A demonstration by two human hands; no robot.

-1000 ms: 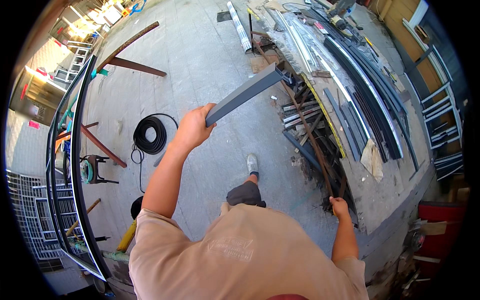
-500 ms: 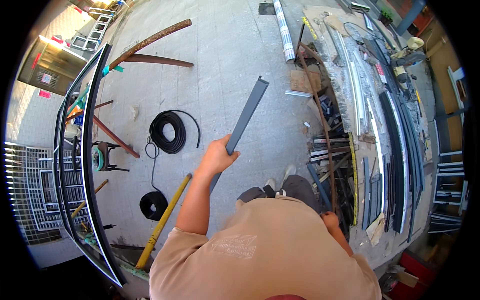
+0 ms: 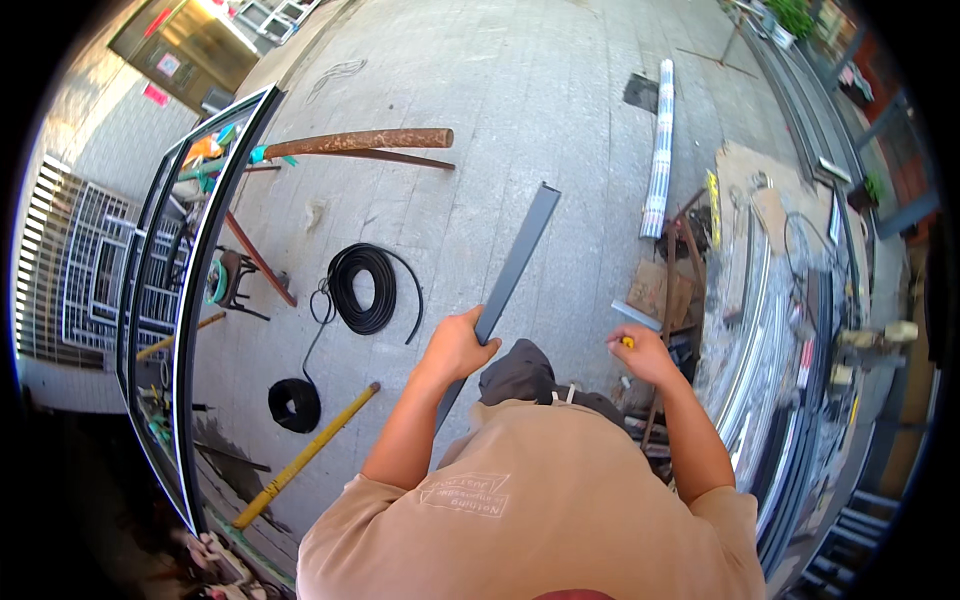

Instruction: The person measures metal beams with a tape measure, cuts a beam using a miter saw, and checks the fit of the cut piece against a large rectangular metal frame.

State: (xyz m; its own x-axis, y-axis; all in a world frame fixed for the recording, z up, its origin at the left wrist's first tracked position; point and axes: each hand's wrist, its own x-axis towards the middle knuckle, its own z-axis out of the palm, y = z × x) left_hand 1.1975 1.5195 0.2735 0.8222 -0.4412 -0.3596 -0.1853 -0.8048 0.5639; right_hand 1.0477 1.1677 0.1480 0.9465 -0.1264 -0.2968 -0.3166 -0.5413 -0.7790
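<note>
My left hand [image 3: 457,347] is closed round a long grey metal profile [image 3: 520,258], which slants away from me with its far end up and to the right. The near end of the profile passes behind my forearm and beside my leg. My right hand [image 3: 648,358] is closed on a small yellow object [image 3: 628,342]; only a bit of it shows at the fingers, too little to tell its kind. Just beyond that hand a short light grey strip [image 3: 636,315] lies by a brown board [image 3: 664,292].
At left stands a black-and-white window frame [image 3: 190,330] on rusty supports [image 3: 380,140]. A coil of black hose [image 3: 362,290] and a yellow pole [image 3: 305,457] are nearby. To the right, a workbench [image 3: 740,330] bears many metal profiles; a wrapped roll [image 3: 657,150] lies ahead.
The view has turned rightward. My right hand has come up from beside my hip to the front right, with the yellow object now showing. My left hand still grips the profile.
</note>
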